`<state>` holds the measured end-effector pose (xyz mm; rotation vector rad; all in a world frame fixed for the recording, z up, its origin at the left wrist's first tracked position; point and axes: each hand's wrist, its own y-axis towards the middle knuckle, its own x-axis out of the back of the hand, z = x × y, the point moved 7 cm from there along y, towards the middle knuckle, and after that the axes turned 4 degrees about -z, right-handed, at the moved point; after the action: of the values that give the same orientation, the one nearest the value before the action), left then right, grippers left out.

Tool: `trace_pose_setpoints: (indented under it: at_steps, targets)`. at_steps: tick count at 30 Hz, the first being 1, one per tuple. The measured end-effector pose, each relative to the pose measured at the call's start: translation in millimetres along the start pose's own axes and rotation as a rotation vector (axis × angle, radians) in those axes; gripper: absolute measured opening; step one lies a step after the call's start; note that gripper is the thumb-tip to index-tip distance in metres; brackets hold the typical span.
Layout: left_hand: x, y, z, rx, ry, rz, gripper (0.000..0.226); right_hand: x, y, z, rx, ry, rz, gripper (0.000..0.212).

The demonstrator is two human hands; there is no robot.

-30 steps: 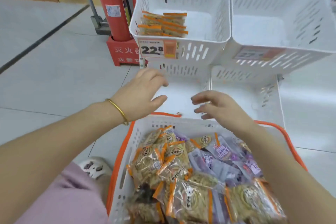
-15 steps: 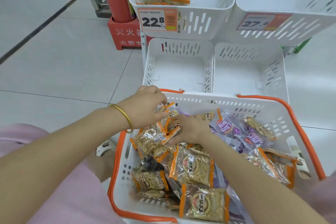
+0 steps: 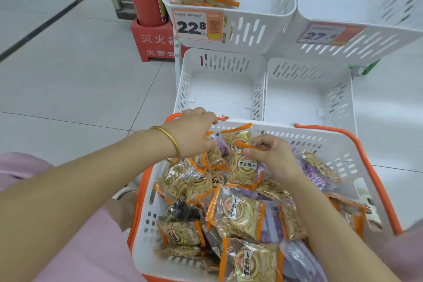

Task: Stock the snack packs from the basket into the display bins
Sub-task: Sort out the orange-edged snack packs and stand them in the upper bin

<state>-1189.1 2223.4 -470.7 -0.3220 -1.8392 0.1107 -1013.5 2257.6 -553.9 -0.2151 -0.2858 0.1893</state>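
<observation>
Right hand [image 3: 272, 155] pinches snack pack [image 3: 245, 167] top edge; left hand [image 3: 192, 135] grips 2nd pack [image 3: 214, 155] at basket [image 3: 320, 136] rim; 2 bins [image 3: 259, 91] beyond.

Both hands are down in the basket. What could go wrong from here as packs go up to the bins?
1. The right hand pinches the orange-edged pack only by its top strip, so it might slip on the lift.
2. Purple packs lie mixed among the orange ones in the basket; the left hand, gripping a neighbouring pack, could drag one along into the 22.8 bin.
</observation>
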Motion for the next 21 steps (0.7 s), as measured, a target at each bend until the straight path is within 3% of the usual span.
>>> trace_pose_setpoints:
  at_steps: [2, 6, 9, 14, 17, 21]
  targets:
    - [-3.2, 1.9, 1.7, 0.048, -0.131, -0.008, 0.072, 6.1, -2.8, 16.5, 0.042, 0.061, -0.018, 0.019]
    - [-10.6, 2.9, -6.1, 0.129, -0.650, 0.044, 0.100, 6.9, -10.4, 56.8, 0.177, 0.153, -0.033, 0.013]
    - [-9.7, 4.6, -18.1, 0.099, -0.854, 0.030, 0.081, 6.3, -15.9, 85.5, 0.282, 0.110, -0.119, 0.015]
    - [7.5, 9.1, -21.8, 0.048, -0.843, -0.067, 0.061, 9.9, -7.7, 109.9, 0.365, -0.097, -0.245, 0.043]
    - [20.3, 16.1, -18.4, 0.014, -0.804, -0.069, 0.061, 11.2, 2.5, 123.3, 0.335, -0.025, -0.073, 0.022]
    - [48.3, 27.5, -11.9, -0.048, -0.729, -0.099, 0.062, 8.2, 15.1, 145.2, 0.248, 0.019, 0.276, 0.061]
